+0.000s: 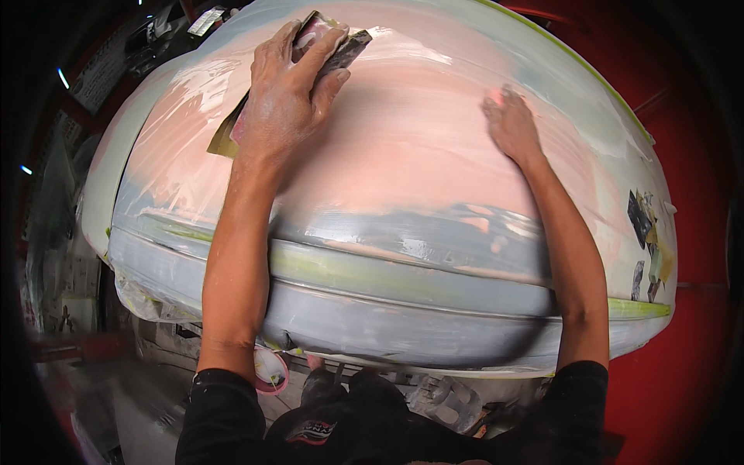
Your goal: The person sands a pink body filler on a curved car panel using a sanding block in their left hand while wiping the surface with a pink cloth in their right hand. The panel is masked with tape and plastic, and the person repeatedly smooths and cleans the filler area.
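Note:
A large curved car body panel point(418, 132) fills the middle of the view, wet and patched in pink, grey and pale green. Toward its far left part, my left hand point(288, 97) grips a sanding block point(324, 40) wrapped in dark sandpaper and presses it to the surface. A folded brown sheet point(222, 138), perhaps sandpaper, lies under or beside my left wrist. On the right half of the panel my right hand point(513, 124) is closed and slightly blurred. Something pink shows at its fingertips, too small to make out.
Dark scraps point(642, 221), looking like used sandpaper, stick to the panel's right end. A pink-rimmed bucket point(280, 380) stands below the near edge, beside my legs. Plastic sheeting point(446, 399) lies low near the middle. Red surfaces point(697, 194) border the right side.

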The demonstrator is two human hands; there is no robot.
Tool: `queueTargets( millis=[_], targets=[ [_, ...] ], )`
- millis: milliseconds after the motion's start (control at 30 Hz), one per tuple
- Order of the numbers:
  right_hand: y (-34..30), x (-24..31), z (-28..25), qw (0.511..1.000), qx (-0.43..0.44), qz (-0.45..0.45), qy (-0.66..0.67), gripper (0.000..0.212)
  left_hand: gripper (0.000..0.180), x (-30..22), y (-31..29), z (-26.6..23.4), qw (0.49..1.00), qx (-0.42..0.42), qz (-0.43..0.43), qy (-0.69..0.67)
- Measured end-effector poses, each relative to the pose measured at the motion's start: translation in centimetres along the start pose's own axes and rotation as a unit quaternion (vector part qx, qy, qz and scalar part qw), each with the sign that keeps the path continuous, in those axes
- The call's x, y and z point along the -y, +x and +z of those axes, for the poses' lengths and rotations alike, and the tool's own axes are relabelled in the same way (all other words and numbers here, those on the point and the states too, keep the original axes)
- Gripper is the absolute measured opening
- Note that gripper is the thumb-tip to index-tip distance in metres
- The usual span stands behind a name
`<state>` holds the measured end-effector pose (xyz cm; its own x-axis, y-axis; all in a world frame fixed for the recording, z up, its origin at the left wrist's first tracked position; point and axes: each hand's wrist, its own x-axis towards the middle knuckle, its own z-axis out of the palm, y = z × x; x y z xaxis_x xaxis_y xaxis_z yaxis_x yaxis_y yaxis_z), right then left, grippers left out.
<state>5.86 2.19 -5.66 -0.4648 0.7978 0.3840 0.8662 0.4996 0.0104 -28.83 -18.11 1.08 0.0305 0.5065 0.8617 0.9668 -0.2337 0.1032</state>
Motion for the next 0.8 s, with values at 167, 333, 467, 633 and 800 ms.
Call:
queueTargets(
  millis=[167, 333, 467, 633, 800],
  targets=[
    [3.3, 15.7, -0.7, 0.989, 0.058, -0.050, 0.130, 0.075, 0.052, 0.0, 0.3, -0.5, 0.999, -0.018, -0.007, -0.033],
    [3.7, 24.0, -0.9, 0.977, 0.054, -0.168, 0.122, 0.066, 0.051, 0.4, 0.8, -0.8, 0.996, -0.086, 0.017, 0.002],
    [2.2, 28.1, -0.3, 0.932, 0.070, -0.349, 0.074, 0.051, 0.051, -0.9, 1.3, -2.6, 0.995, -0.099, -0.013, 0.000],
    [-4.4, 29.3, -4.7, 0.892, 0.023, -0.414, 0.182, 0.036, 0.050, -0.7, 1.2, -4.1, 0.993, -0.120, -0.020, -0.006],
    [-10.3, 25.4, -7.9, 0.897, 0.075, -0.348, 0.261, 0.038, 0.053, -1.1, 1.2, -4.5, 0.992, -0.111, -0.048, -0.032]
  ],
)
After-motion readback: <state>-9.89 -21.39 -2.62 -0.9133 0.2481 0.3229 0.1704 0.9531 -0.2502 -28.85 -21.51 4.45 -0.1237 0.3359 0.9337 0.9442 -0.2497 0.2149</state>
